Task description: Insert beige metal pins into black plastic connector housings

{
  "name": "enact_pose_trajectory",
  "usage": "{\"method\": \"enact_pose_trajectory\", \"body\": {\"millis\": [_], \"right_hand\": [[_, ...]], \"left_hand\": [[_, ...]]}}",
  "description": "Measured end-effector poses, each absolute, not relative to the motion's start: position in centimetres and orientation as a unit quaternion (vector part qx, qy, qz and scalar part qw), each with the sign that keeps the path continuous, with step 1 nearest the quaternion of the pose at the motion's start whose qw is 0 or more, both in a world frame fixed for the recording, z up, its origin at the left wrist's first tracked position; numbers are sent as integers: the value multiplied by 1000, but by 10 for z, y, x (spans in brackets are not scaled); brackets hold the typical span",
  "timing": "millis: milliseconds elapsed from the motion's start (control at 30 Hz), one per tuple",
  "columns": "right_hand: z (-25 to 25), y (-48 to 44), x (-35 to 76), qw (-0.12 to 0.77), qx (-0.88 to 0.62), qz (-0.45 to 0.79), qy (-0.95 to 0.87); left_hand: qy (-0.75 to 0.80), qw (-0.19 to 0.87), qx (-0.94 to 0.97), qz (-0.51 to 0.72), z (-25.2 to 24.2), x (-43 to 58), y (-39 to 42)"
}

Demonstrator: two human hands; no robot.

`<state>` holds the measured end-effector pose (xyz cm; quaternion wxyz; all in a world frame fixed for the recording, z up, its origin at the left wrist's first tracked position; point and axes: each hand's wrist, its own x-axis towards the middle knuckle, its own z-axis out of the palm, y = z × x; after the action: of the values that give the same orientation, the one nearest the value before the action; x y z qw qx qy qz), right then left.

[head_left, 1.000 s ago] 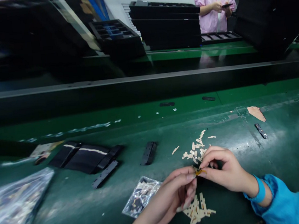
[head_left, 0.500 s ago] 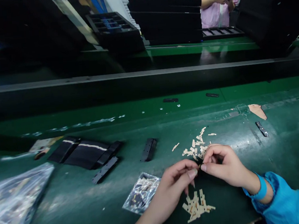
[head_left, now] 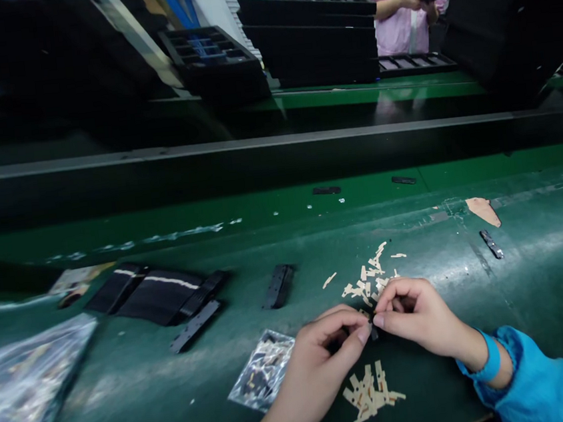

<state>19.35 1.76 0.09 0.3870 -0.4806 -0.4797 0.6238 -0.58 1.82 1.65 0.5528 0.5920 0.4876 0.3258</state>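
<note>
Small dark piece: [head_left: 373, 333] up between the two sets of fingertips, just above the bench; only its lower end shows, so I can't tell its shape.
Left hand: [head_left: 321, 354] thumb and forefinger pinched on that piece, the other fingers curled behind.
Right hand: [head_left: 418, 314] thumb and forefinger drawn close together at the piece's upper end; whether they grip it I can't tell.
Step in hand: looks to me like close fingertip work on one tiny part, both hands sharing it.
Next move calls for: a firm left pinch and a light right touch, I'd say, since so small a thing could slip.
Near pile: pale strips [head_left: 370, 398] heaped on the bench, on the wearer's side of the fingertips.
Far scatter: more pale strips [head_left: 369, 275] just beyond the hands, partly covered by the right one; a careless knuckle could push them about.
Small clear bag: [head_left: 261, 374] full of little parts, its edge partly behind the left hand and forearm.
Black block: [head_left: 278, 286] lying alone beyond the bag.
Green bench: [head_left: 130, 401] scuffed and shiny.
Across the way: a person in pink [head_left: 396, 34] beside stacked black trays [head_left: 315, 50].
</note>
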Motion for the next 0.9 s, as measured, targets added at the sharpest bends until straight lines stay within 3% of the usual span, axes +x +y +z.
{"method": "enact_pose_trajectory", "body": {"millis": [500,900], "right_hand": [[0,17,192,400,-504,608,-465],[-2,22,188,346,-444,743,-361]], "left_hand": [[517,579,549,310,14,-5,20],[483,690,459,283,5,-9,25]]}}
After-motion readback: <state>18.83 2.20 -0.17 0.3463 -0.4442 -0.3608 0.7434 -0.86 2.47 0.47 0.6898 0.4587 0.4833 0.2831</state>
